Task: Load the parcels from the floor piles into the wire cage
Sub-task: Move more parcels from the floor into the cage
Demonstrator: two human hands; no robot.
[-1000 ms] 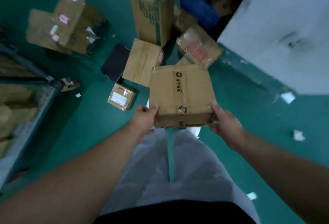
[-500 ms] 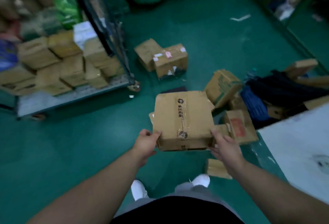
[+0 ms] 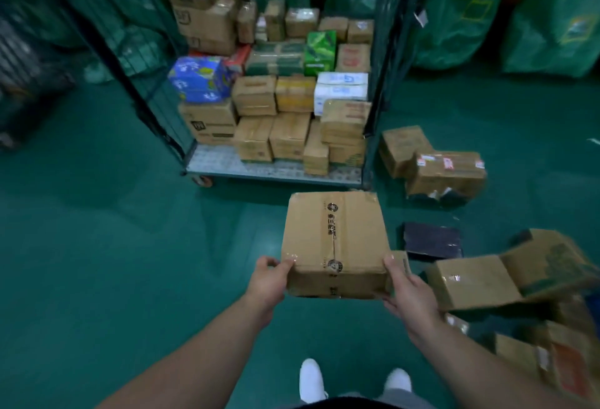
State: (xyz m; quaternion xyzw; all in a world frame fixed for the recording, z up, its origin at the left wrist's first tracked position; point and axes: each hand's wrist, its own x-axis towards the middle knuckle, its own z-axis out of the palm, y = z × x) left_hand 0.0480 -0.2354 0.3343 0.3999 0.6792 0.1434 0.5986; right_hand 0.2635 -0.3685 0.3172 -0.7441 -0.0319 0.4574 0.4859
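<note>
Cardboard parcel (image 3: 334, 239): one, held level in the air over the green floor (image 3: 97, 246), just short of the cage and not inside it
Heading: taped seam runs straight away from the person toward the cage; the top face looks near square, so its long axis cannot be told
Print: two round logos and a line of characters along the seam, too blurred to read
Left hand (image 3: 268, 282): clamped on the near left corner, thumb on top
Right hand (image 3: 409, 288): clamped on the near right corner, thumb along the side edge, fingers beneath
Wire cage (image 3: 272, 170): open front faces the person; parcels stacked several layers deep, among them one blue pack (image 3: 198, 79), one green carton (image 3: 319, 51) and one white carton (image 3: 341, 87)
Floor cartons (image 3: 446, 173): two, touching, just right of the cage; red and white labels, unreadable
Dark flat parcel (image 3: 433, 239): one, right of the held parcel
Right-hand pile (image 3: 474, 282): several brown cartons, blurred
Shoes (image 3: 311, 379): two, white
</note>
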